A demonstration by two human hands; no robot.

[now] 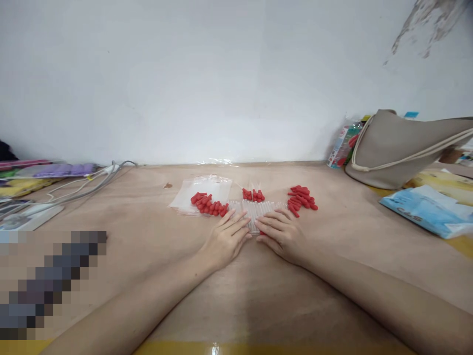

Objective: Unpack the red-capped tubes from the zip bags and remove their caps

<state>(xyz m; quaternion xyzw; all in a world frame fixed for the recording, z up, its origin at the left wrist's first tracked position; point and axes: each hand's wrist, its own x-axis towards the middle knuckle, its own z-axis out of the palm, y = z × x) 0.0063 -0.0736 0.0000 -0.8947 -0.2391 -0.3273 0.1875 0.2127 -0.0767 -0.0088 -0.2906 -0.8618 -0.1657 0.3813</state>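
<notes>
A row of thin clear tubes (251,209) lies side by side on the table in front of me. My left hand (227,236) rests flat on the row's left end with its fingers stretched out. Opposite it, my right hand (283,234) lies over the right end, fingers also extended. Neither hand is closed around anything. Red rubber bulb-shaped pieces form a left cluster (210,204), a small group behind the tubes (253,195) and a pile on the right (302,198). Some red shows beneath my right fingers. The hands hide the tubes' near ends.
Clear plastic bags (199,190) lie under the left red cluster. Grey cables (88,190) and purple packs (66,170) are at the left. On the right stand a grey bag (399,148) and a blue tissue pack (424,212). A white wall (221,88) borders the table's back.
</notes>
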